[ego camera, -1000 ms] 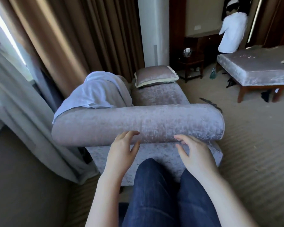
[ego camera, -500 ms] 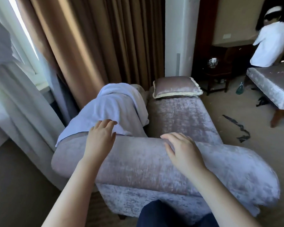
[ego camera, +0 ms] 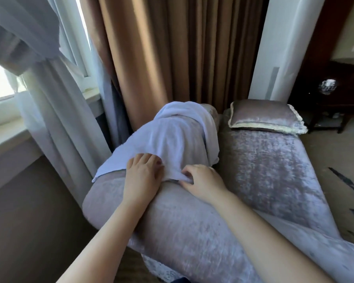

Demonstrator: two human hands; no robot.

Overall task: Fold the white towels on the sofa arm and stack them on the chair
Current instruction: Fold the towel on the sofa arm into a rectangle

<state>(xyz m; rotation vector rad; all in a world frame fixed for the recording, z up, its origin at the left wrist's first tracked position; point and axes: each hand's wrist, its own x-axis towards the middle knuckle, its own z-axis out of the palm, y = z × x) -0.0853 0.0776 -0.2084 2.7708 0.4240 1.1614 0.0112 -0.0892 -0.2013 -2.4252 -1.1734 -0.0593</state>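
A white towel (ego camera: 172, 139) lies draped over the far sofa arm (ego camera: 212, 111), hanging down toward me. My left hand (ego camera: 141, 178) rests on the towel's near edge, fingertips tucked at the cloth. My right hand (ego camera: 202, 180) curls its fingers around the towel's near hem and pinches it. Both hands reach over the near rolled sofa arm (ego camera: 182, 221), a grey velvet bolster. The chair for stacking is out of view.
The grey velvet seat (ego camera: 270, 172) carries a cushion (ego camera: 264, 117) at its far end. Brown curtains (ego camera: 172, 48) and sheer white curtains (ego camera: 49, 99) hang behind and to the left. A dark side table (ego camera: 331, 111) stands at the right; dark scraps (ego camera: 347, 182) lie on the carpet.
I leaned forward over the near arm. Both hands moved from the bolster up to the towel's near edge, and the right hand took hold of the hem.
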